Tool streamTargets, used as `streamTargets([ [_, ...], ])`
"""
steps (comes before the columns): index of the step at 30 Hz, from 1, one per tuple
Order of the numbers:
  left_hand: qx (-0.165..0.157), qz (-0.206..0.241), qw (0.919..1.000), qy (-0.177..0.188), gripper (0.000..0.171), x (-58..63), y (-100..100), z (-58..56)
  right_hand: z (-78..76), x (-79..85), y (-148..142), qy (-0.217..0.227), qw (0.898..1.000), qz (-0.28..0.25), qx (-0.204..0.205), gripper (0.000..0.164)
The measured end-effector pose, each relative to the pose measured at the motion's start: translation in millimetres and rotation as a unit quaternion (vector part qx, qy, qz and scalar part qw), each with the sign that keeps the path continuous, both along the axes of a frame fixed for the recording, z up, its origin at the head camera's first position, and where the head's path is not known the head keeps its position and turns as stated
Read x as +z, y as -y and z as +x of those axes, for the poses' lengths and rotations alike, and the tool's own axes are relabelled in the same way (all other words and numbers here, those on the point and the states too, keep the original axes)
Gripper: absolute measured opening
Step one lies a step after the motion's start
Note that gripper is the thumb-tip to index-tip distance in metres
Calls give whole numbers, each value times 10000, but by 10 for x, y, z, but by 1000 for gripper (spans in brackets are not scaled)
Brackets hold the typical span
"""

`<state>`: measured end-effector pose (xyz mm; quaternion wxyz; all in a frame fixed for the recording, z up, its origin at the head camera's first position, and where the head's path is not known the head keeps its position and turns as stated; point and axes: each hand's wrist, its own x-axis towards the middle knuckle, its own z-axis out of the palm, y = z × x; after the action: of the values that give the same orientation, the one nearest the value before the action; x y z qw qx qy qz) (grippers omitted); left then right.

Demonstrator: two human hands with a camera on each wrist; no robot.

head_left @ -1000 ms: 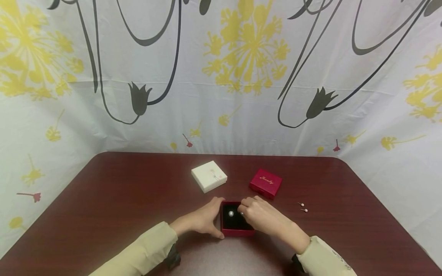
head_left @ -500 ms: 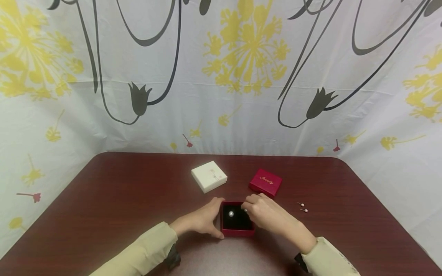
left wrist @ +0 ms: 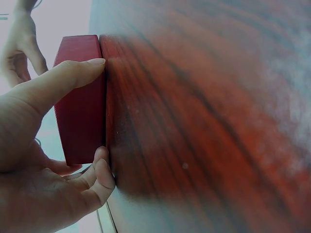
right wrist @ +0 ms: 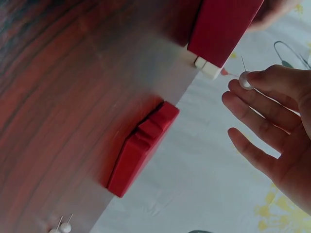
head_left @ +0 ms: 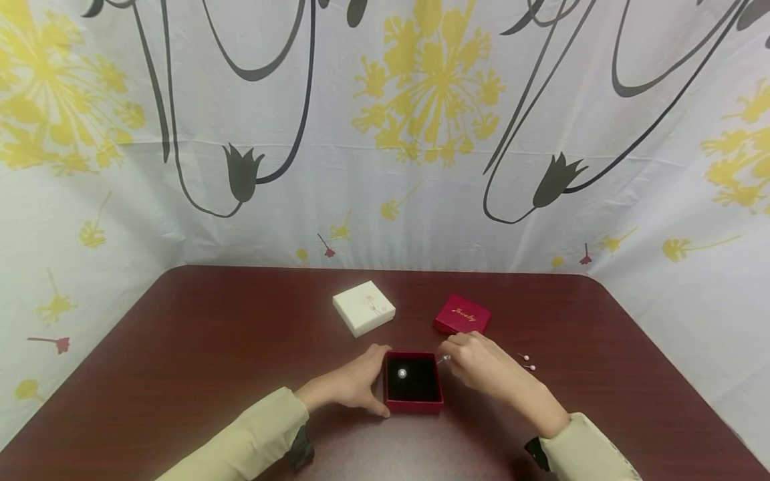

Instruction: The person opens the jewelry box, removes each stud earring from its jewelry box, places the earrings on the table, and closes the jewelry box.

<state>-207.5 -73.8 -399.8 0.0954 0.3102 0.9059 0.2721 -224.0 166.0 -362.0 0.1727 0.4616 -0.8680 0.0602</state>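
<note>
A red open box (head_left: 414, 406) with a black insert stands on the table. My left hand (head_left: 351, 384) grips its left side, thumb at the near corner and fingers at the far one; the left wrist view shows the thumb lying along the box wall (left wrist: 80, 116). One pearl stud (head_left: 402, 373) sits in the insert's left part. Just off the box's right edge, my right hand (head_left: 484, 364) pinches another pearl stud earring (right wrist: 246, 80) between thumb and index finger. Its thin pin points away from the fingertips, and the other fingers are spread loosely.
Behind the right hand lies a red piece marked "Jewelry" (head_left: 463, 314). A white box (head_left: 363, 307) with a flower print lies behind the open box. Two more pearl studs (head_left: 529, 367) lie to the right on the dark wooden table (head_left: 240, 334). A patterned curtain hangs behind.
My right hand has moved right, from over the black insert to beyond the box's right edge, bringing the pearl stud out with it. The left hand and box have stayed in place.
</note>
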Motion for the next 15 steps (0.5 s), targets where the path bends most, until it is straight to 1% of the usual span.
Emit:
streamTargets([
  [4,-14,-12,10000,29,95,5,2,1,-21,-6,-65,92,9999,-80,-93,13],
  [10,-39,24,10000,-17,94,4,2,3,-44,-22,-174,398,9985,-151,-355,15],
  [15,-56,21,10000,-47,94,3,6,6,-76,-48,-282,425,9980,-189,-431,16],
])
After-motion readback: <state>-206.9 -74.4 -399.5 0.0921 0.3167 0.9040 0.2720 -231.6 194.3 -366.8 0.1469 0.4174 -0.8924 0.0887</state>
